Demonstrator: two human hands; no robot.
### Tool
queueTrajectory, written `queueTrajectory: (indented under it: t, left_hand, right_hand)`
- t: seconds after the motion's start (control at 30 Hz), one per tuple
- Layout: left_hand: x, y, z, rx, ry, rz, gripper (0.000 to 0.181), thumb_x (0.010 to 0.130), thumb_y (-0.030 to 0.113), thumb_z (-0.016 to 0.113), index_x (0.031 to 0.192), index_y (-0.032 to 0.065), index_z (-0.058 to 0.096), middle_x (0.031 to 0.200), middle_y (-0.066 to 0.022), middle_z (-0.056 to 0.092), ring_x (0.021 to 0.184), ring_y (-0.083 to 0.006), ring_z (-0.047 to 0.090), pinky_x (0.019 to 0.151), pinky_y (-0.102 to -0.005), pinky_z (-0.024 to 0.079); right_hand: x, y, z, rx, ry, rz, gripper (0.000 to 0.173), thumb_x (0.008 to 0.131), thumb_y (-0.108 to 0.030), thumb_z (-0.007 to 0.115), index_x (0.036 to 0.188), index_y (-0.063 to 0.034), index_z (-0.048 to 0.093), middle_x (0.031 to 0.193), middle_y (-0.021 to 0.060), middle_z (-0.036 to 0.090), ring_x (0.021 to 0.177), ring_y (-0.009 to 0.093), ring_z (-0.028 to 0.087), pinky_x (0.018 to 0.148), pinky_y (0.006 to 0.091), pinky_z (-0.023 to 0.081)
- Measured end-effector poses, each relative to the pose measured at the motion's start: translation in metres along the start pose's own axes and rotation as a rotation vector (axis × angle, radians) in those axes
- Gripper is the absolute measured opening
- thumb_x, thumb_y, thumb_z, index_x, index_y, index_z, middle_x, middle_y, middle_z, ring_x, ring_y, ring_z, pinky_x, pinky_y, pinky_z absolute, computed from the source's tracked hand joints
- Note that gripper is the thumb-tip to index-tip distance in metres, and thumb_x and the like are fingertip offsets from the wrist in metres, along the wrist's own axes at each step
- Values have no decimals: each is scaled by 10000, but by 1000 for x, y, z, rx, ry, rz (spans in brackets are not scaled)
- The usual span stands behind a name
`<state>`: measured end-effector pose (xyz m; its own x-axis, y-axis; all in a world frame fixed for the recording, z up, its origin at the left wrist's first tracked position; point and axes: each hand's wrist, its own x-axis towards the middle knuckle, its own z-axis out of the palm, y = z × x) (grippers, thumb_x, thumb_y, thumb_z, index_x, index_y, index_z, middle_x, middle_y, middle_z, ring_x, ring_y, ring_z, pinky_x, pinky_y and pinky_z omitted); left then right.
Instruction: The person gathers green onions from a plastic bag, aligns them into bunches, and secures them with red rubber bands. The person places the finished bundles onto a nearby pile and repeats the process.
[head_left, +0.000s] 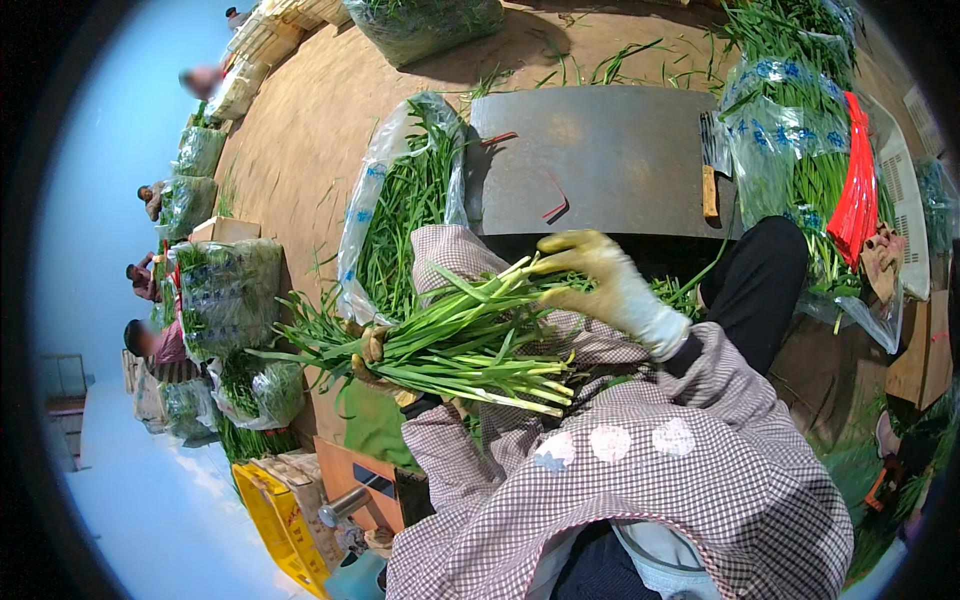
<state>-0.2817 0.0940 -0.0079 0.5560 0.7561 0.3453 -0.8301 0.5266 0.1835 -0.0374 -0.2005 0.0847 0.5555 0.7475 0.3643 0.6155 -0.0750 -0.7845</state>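
My left hand (372, 356), in a soiled glove, is closed around the leafy part of a bunch of green garlic chives (465, 337). The pale stem ends of the bunch point right, over my checked apron. My right hand (611, 289), in a white glove with a yellow coated palm, is beside the upper stem ends. Its fingers are spread and curved, with the fingertips close to the stems; whether they touch is hard to tell. More loose greens (667, 296) lie below it, partly hidden by the hand and sleeve.
Ahead is a grey metal board (600, 161) with red ties (556, 199) and a wooden-handled knife (709, 180). An open plastic bag of greens (409, 195) stands left. Red strips (853, 187) hang over bagged greens (772, 135) at right. Other people are at far left.
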Motion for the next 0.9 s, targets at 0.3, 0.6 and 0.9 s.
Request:
queueTrajectory:
  t: [0.3, 0.6, 0.9]
  left_hand:
    - [7, 28, -7, 5, -43, -122, 572, 969, 189, 612, 1482, 24, 421, 782, 20, 436, 719, -116, 494, 1094, -358, 437]
    - [3, -10, -3, -156, 143, -15, 587, 952, 167, 609, 1479, -7, 414, 824, 16, 482, 737, -122, 521, 1047, -355, 450]
    - [11, -16, 8, -118, 76, -89, 506, 953, 173, 625, 1414, 22, 479, 844, 3, 514, 777, -138, 555, 1111, -386, 413]
  right_hand:
    - [-15, 18, 37, 947, 164, 442, 161, 971, -110, 633, 926, 6, 735, 1204, 112, 697, 1054, 214, 669, 958, 352, 550]
    - [-22, 50, 12, 524, -480, 343, 660, 890, -354, 755, 1431, -58, 520, 1373, 144, 605, 1255, 257, 566, 1090, 377, 433]
    - [-27, 36, 34, 1526, -209, 481, 399, 937, -334, 717, 1162, -16, 630, 1104, 104, 686, 987, 209, 685, 917, 340, 552]
